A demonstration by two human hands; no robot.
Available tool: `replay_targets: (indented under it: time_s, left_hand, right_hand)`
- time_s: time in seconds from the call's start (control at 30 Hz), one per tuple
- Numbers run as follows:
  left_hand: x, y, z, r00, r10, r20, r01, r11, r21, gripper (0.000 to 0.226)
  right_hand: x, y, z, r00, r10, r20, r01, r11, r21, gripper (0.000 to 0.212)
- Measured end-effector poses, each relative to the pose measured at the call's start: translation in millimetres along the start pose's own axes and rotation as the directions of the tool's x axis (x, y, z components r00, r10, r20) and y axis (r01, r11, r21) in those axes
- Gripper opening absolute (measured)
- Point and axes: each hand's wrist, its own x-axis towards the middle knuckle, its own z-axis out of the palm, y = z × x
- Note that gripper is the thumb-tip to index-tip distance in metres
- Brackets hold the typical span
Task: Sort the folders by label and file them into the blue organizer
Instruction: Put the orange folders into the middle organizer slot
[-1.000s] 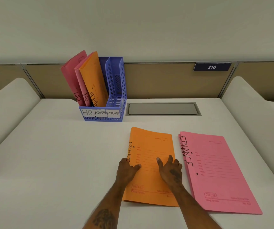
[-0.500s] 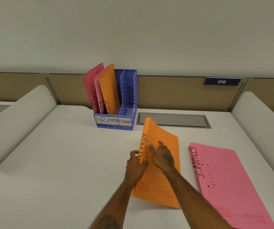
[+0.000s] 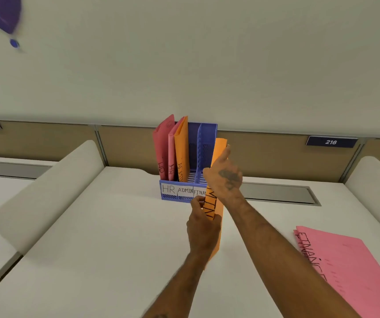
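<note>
An orange folder marked ADMIN (image 3: 217, 152) stands upright on its edge in the air, just in front of the blue organizer (image 3: 204, 143). My left hand (image 3: 204, 228) grips its lower spine and my right hand (image 3: 224, 177) holds its upper side. The organizer has three slots labelled HR, ADMIN and FINANCE. Two pink HR folders (image 3: 162, 143) and one orange ADMIN folder (image 3: 182, 145) stand in it; the right slot holds nothing. A pink FINANCE folder (image 3: 349, 269) lies flat on the desk at the right.
The white desk (image 3: 104, 237) ends at a tan partition with a plate numbered 216 (image 3: 331, 142). A grey cable hatch (image 3: 276, 193) sits right of the organizer. Padded white dividers (image 3: 46, 193) flank the desk. A blurred purple object (image 3: 3, 12) is at the top left.
The orange ADMIN folder has gone from flat on the desk to upright, lifted by both hands and carried forward to the organizer. My view has tilted upward.
</note>
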Motion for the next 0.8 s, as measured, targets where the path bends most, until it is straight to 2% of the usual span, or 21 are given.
replay_targets:
  time_s: [0.1, 0.2, 0.27, 0.33, 0.4, 0.43, 0.47, 0.53, 0.57, 0.63, 0.67, 0.73, 0.8]
  left_hand:
    - [22, -5, -25, 0.997, 0.077, -0.009, -0.077, 0.997, 0.009, 0.051]
    - [47, -9, -48, 0.982, 0.188, -0.009, -0.188, 0.982, 0.013, 0.054]
    - [63, -9, -63, 0.968, 0.25, 0.008, -0.249, 0.968, -0.008, 0.056]
    - [78, -7, -77, 0.948, 0.313, 0.053, -0.312, 0.95, -0.028, 0.059]
    - [94, -7, -90, 0.917, 0.384, 0.107, -0.378, 0.923, -0.077, 0.062]
    - [103, -7, -97, 0.9, 0.418, 0.125, -0.405, 0.906, -0.119, 0.061]
    - [113, -7, -103, 0.884, 0.449, 0.129, -0.427, 0.889, -0.164, 0.059]
    - [137, -5, -113, 0.869, 0.485, 0.096, -0.456, 0.861, -0.225, 0.05]
    - [151, -3, -116, 0.865, 0.497, 0.064, -0.475, 0.855, -0.209, 0.046]
    - [183, 3, -117, 0.851, 0.525, 0.025, -0.521, 0.85, -0.077, 0.039]
    - [201, 6, -116, 0.84, 0.541, 0.048, -0.542, 0.84, 0.014, 0.043]
    - [239, 9, -111, 0.821, 0.546, 0.165, -0.57, 0.776, 0.269, 0.059]
    - [273, 10, -107, 0.814, 0.497, 0.301, -0.58, 0.664, 0.471, 0.073]
  right_hand:
    - [-1, -34, 0, 1.0, 0.003, -0.028, 0.001, 0.994, 0.112, 0.076]
    - [-9, -48, 6, 0.996, -0.04, 0.074, 0.006, 0.911, 0.412, 0.063]
    - [-10, -61, 8, 0.994, -0.077, 0.083, 0.025, 0.865, 0.502, 0.048]
    - [7, -93, 1, 0.996, -0.018, -0.088, 0.046, 0.947, 0.319, 0.049]
    - [14, -116, -16, 0.983, 0.019, -0.184, 0.021, 0.978, 0.21, 0.056]
    - [13, -116, -17, 0.987, 0.003, -0.162, 0.03, 0.979, 0.199, 0.057]
    - [11, -113, -15, 0.996, -0.018, -0.089, 0.043, 0.956, 0.29, 0.054]
    - [-3, -96, -5, 0.99, -0.02, 0.14, -0.063, 0.824, 0.564, 0.023]
    - [2, -94, 3, 0.989, -0.034, 0.144, -0.054, 0.824, 0.565, 0.016]
    - [27, -101, 5, 0.998, -0.029, 0.058, -0.005, 0.861, 0.508, 0.019]
    - [45, -116, 1, 0.997, -0.023, -0.08, 0.055, 0.903, 0.425, 0.023]
    - [74, -147, -5, 0.932, -0.079, -0.353, 0.16, 0.966, 0.205, 0.048]
    - [92, -159, 1, 0.903, -0.088, -0.421, 0.169, 0.973, 0.158, 0.057]
